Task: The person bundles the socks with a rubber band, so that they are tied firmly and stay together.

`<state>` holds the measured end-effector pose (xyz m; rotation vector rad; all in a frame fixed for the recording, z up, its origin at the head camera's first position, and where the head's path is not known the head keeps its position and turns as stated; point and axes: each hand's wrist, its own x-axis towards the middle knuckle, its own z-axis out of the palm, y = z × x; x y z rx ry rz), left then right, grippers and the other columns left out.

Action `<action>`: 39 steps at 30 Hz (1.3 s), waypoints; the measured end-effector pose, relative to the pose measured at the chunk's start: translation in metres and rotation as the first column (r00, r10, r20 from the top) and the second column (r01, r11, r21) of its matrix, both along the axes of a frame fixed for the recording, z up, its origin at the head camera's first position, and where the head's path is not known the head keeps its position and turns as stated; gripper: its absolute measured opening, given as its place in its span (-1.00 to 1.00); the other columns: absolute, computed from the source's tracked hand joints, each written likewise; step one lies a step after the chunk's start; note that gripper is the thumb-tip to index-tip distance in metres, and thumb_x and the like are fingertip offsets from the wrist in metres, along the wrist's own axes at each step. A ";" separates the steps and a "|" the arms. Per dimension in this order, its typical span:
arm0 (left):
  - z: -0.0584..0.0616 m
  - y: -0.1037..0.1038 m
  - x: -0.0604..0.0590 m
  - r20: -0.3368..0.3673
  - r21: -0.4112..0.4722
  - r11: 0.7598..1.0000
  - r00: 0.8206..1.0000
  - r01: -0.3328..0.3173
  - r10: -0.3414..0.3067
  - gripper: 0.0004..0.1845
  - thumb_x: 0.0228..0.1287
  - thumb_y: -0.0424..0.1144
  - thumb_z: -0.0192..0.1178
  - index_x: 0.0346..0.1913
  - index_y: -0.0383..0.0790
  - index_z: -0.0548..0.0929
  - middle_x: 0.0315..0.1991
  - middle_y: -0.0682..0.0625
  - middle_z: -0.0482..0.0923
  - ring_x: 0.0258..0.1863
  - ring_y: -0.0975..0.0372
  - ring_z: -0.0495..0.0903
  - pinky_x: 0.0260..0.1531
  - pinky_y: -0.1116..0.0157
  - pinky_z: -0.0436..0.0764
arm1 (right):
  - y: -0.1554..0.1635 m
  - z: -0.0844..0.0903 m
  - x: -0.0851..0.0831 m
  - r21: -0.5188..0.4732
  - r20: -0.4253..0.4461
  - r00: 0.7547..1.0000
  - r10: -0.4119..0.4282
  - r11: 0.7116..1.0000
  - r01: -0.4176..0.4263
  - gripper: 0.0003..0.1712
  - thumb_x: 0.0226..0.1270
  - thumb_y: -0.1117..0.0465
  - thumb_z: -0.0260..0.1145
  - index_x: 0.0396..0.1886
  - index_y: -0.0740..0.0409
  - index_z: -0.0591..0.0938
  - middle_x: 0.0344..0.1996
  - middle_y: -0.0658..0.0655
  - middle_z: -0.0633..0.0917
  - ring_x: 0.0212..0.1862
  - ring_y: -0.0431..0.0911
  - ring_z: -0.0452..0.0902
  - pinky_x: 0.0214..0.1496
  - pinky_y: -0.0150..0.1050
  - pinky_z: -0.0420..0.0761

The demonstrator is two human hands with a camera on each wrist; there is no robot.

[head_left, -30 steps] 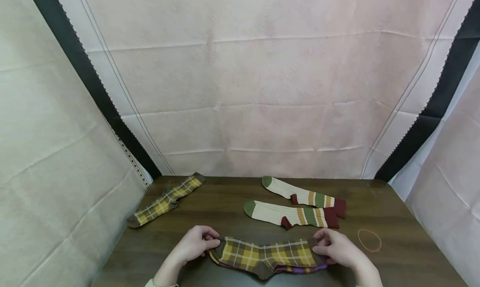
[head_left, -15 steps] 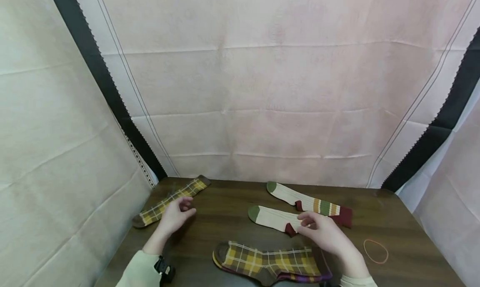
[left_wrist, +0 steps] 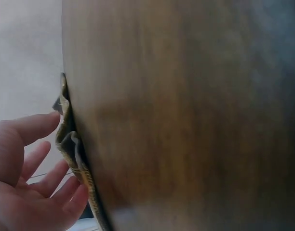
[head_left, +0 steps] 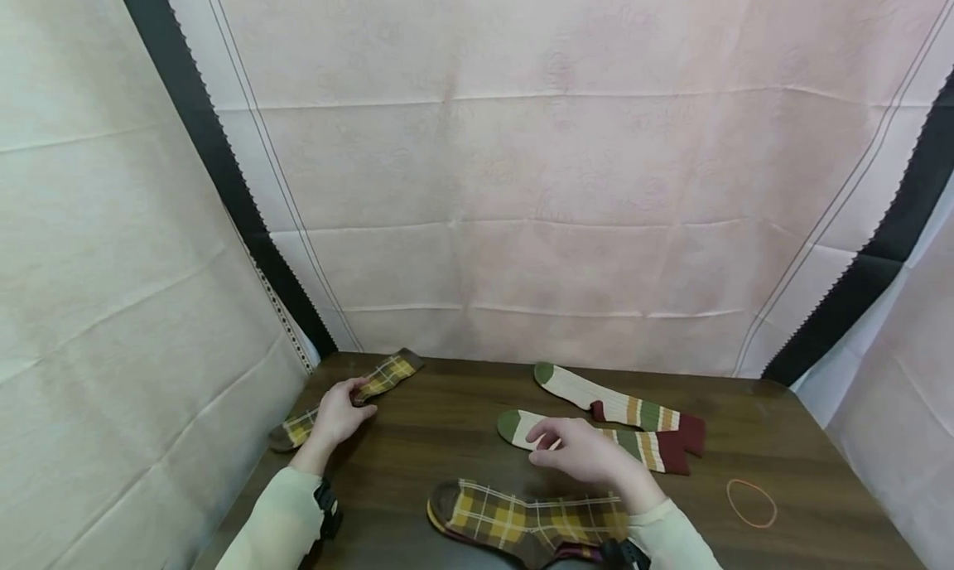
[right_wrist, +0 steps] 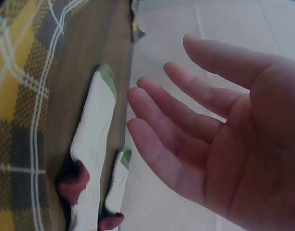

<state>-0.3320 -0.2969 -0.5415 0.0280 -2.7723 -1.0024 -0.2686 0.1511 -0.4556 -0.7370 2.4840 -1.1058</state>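
Note:
At the table's far left, my left hand (head_left: pixel 339 417) is over the yellow plaid sock (head_left: pixel 391 374), covering its middle. In the left wrist view its loosely bent fingers lie against or just beside the sock's edge (left_wrist: pixel 75 149); contact is hard to tell. My right hand (head_left: pixel 581 450) hangs above the nearer cream striped sock (head_left: pixel 648 448), hiding part of it. Its fingers are relaxed and hold nothing in the right wrist view. Another cream striped sock (head_left: pixel 611 400) lies behind. In front, a plaid sock (head_left: pixel 522 520) lies over purple-edged fabric, partly covered by my right sleeve.
An orange rubber band (head_left: pixel 751 504) lies on the right of the dark wooden table (head_left: pixel 447 437). Pale cloth walls (head_left: pixel 551 181) stand behind the table and at both sides.
Both hands have let go of the plaid sock in front. My left hand has moved up and left to the far plaid sock. My right hand has moved forward and left over the cream sock.

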 end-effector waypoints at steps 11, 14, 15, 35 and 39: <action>0.004 0.014 0.012 0.093 -0.011 0.988 0.983 0.157 -0.155 -0.51 0.20 -0.32 0.40 0.19 -0.37 0.59 0.30 -0.35 0.41 0.30 -0.25 0.33 0.23 -0.18 0.34 | -0.020 -0.001 -0.018 0.052 0.042 0.994 0.101 0.993 -0.103 -0.77 0.41 0.07 0.33 -0.01 -0.01 0.65 -0.27 0.00 0.69 -0.22 -0.04 0.63 -0.23 -0.14 0.58; 0.003 0.021 0.017 0.096 0.018 0.978 0.974 0.206 -0.207 -0.54 0.19 -0.33 0.41 0.16 -0.32 0.62 0.28 -0.28 0.44 0.31 -0.21 0.35 0.25 -0.17 0.33 | -0.026 -0.005 -0.025 0.025 0.092 0.991 0.098 0.995 -0.101 -0.74 0.42 0.11 0.32 0.02 0.07 0.64 -0.30 0.09 0.69 -0.25 0.07 0.64 -0.30 -0.12 0.60; 0.003 0.024 0.019 0.099 0.030 0.975 0.970 0.221 -0.223 -0.55 0.19 -0.32 0.42 0.16 -0.30 0.62 0.28 -0.25 0.45 0.32 -0.18 0.35 0.26 -0.16 0.33 | -0.028 -0.006 -0.027 0.010 0.115 0.989 0.088 0.996 -0.090 -0.73 0.43 0.11 0.31 0.03 0.10 0.64 -0.30 0.12 0.69 -0.25 0.11 0.64 -0.31 -0.09 0.61; 0.012 0.051 0.044 0.198 0.253 0.850 0.835 0.462 -0.513 -0.39 0.30 -0.12 0.36 0.37 -0.16 0.47 0.33 -0.09 0.45 0.37 -0.09 0.32 0.26 -0.21 0.31 | -0.078 -0.044 -0.063 -0.205 0.332 0.932 -0.146 0.953 0.222 -0.33 0.35 0.37 0.33 0.40 0.38 0.32 0.13 0.39 0.47 -0.36 -0.07 0.46 -0.25 -0.12 0.58; 0.017 0.038 0.041 0.132 0.315 0.869 0.889 0.382 -0.438 -0.40 0.30 -0.16 0.37 0.35 -0.21 0.48 0.30 -0.15 0.48 0.32 -0.09 0.38 0.20 -0.16 0.41 | -0.079 -0.048 -0.063 -0.236 0.373 0.916 -0.146 0.940 0.246 -0.29 0.35 0.41 0.28 0.45 0.40 0.25 0.21 0.42 0.43 -0.47 -0.13 0.37 -0.34 -0.20 0.50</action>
